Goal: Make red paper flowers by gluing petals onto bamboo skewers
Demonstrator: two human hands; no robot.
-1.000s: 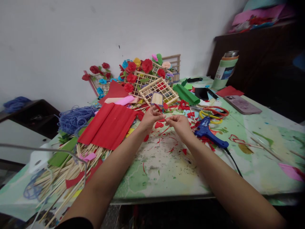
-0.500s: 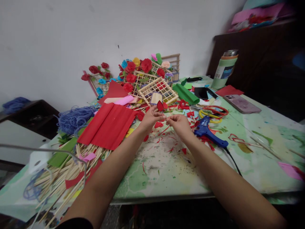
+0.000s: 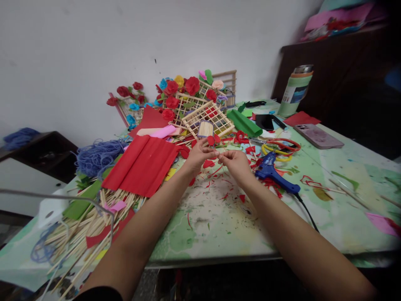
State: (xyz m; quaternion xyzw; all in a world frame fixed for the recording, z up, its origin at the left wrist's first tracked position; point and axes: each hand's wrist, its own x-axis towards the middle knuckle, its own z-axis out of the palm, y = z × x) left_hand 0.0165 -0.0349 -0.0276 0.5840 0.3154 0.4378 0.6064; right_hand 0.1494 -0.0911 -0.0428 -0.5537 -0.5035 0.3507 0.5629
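Observation:
My left hand (image 3: pixel 200 155) pinches a small red paper petal piece (image 3: pixel 211 141) that rises above its fingertips at the middle of the table. Right beside it, my right hand (image 3: pixel 234 164) has its thumb and forefinger pressed together, the tips almost touching those of the left. What the right fingertips hold is too small to make out. Red paper scraps (image 3: pixel 208 164) lie under and around both hands. A blue glue gun (image 3: pixel 275 173) rests just right of my right hand.
Red crepe paper (image 3: pixel 142 165) covers wooden sticks (image 3: pixel 78 234) at the left, near blue yarn (image 3: pixel 97 156). Stick lattices (image 3: pixel 208 119) with paper flowers stand behind. Scissors (image 3: pixel 285 146), a phone (image 3: pixel 318 136) and a bottle (image 3: pixel 295 92) are at the right.
The red petal piece above my left fingertips has turned and now shows a wider, more divided shape. Both hands stay nearly in place.

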